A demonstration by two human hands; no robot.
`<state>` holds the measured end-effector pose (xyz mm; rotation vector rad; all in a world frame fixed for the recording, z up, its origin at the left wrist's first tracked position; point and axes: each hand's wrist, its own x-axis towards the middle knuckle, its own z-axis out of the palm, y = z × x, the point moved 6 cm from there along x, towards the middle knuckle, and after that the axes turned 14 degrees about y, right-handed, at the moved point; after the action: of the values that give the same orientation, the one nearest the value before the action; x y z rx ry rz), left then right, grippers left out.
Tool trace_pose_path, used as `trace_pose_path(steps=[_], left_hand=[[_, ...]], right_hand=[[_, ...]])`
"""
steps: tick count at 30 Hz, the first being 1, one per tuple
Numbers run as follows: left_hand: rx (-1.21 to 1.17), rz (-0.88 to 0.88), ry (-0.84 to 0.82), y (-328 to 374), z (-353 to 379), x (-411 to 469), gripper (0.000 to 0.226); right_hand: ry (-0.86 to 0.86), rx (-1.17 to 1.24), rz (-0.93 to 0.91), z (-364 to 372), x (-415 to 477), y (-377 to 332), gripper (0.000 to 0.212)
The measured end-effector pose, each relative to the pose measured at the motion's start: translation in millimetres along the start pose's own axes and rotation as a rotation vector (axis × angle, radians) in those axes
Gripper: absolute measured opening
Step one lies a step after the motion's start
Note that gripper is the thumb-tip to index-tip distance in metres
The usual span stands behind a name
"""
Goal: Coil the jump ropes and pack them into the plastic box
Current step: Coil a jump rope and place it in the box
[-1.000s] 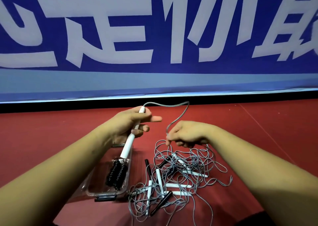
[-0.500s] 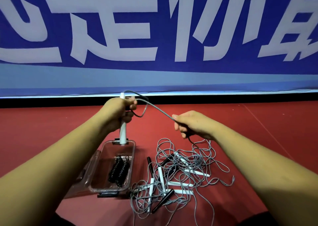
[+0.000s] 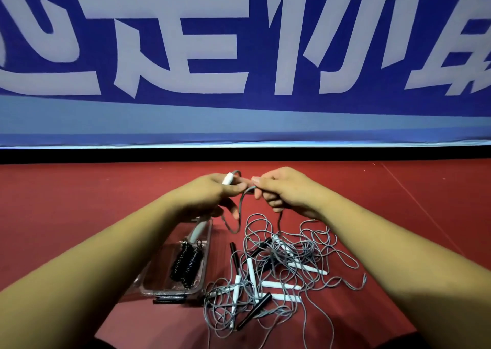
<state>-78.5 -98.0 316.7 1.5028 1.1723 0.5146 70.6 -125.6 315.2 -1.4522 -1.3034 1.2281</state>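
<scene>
My left hand (image 3: 210, 194) grips a white jump-rope handle (image 3: 228, 178) upright, its lower end showing over the box. My right hand (image 3: 284, 191), close beside it, pinches the grey rope (image 3: 240, 210), which hangs in a loop between both hands. Below lies a tangled pile of grey ropes (image 3: 279, 269) with several white handles and black handles on the red floor. To its left sits a clear plastic box (image 3: 204, 263) holding a black coiled rope (image 3: 187, 262).
A blue banner with large white characters (image 3: 239, 56) stands across the back, a black strip at its foot. Red floor (image 3: 79, 202) stretches to both sides of the box and the pile. A loose rope end trails toward the front right.
My right hand has moved left and up to meet the left hand, carrying the rope. The rope between them now hangs as a loop. The left hand dropped slightly.
</scene>
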Motion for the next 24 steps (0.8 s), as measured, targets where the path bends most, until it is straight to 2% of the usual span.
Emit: trace_pose_path(steps=[3, 5, 7, 10, 11, 13, 16, 19, 21, 24], left_hand=[[-0.094, 0.021, -0.075, 8.6, 11.1, -2.0, 0.028], [-0.169, 0.046, -0.013, 17.1, 1.5, 1.3, 0.036], [-0.306, 0.028, 0.114, 20.3, -17.7, 10.7, 0.035], [-0.533, -0.049, 0.344, 11.8, -59.0, 22.5, 0.032], [-0.515, -0.051, 0.411, 6.4, -73.0, 23.6, 0.032], [-0.243, -0.043, 0.526, -7.0, -94.6, 24.0, 0.029], [0.197, -0.106, 0.586, -22.9, -99.6, 19.4, 0.014], [0.252, -0.042, 0.461, -8.5, -70.6, 12.4, 0.015], [0.162, 0.003, 0.276, 5.0, -36.1, 4.2, 0.017], [0.172, 0.032, 0.033, 13.2, 8.7, -7.9, 0.024]], right_hand=[[0.036, 0.088, -0.009, -1.2, 1.7, -7.6, 0.034], [0.006, 0.072, -0.033, -8.5, 1.3, -5.0, 0.030], [-0.008, -0.099, -0.069, -21.9, -0.8, 1.1, 0.027], [-0.016, -0.423, -0.028, -45.9, -5.3, 22.4, 0.049], [-0.004, -0.452, 0.016, -54.2, -6.2, 31.7, 0.056], [0.054, -0.454, 0.062, -69.4, -5.0, 44.2, 0.061], [0.081, -0.508, 0.049, -73.2, -3.5, 44.1, 0.051], [-0.006, -0.537, 0.001, -49.3, -5.8, 32.3, 0.036], [-0.059, -0.454, -0.065, -26.8, -5.9, 18.3, 0.024], [-0.007, -0.300, -0.170, -8.8, -1.5, -7.3, 0.021]])
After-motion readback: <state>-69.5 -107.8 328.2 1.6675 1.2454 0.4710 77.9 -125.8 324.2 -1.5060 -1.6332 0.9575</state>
